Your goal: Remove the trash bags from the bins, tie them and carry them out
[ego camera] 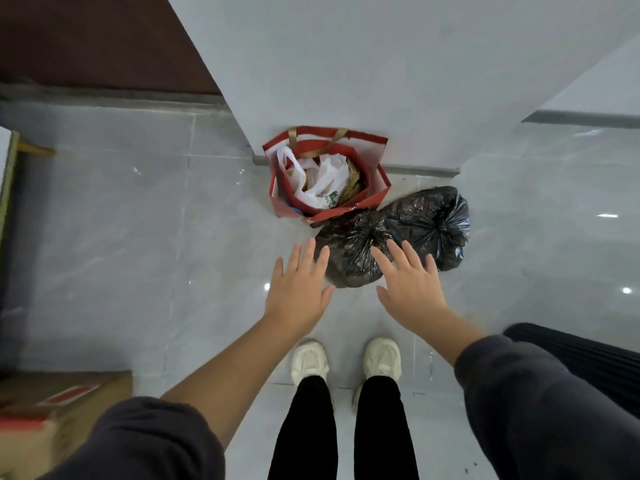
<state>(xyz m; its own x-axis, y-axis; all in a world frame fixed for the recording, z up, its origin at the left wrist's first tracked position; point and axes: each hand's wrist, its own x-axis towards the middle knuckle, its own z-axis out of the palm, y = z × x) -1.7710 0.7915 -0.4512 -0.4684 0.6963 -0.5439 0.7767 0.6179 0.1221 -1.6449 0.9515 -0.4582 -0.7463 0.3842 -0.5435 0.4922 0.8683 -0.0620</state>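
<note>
Hovering palm-down above the floor (138, 237), the left hand (298, 292) and the right hand (410, 289) both show a wide grip: fingers straight and spread, holding nothing. The fingertips of both point away from the person, towards the bags. In the head view the right hand's fingers overlap the nearer black trash bag (349, 258), and the left hand's fingertips reach its left edge; whether either hand touches the plastic cannot be told. Bare forearms run back to dark grey sleeves (536, 393).

The nearer black trash bag sits on the floor just ahead of the hands, tied shut, its gathered neck pointing up towards the camera. Pressed against its right side is the second black trash bag (429, 220), also tied, neck up as well. Each is a rounded lump with no clear long axis of its own; together they form a row that runs from near-left to far-right.

Touching the nearer bag on its far side stands a red paper carrier bag (287, 202), upright and open at the top, backed against the corner of a pale wall (346, 64), with crumpled white plastic bags (322, 181) inside.

Below the hands are two white sneakers (310, 362) and black trouser legs. A cardboard box (52, 410) sits at the lower left, well apart from the bags.
</note>
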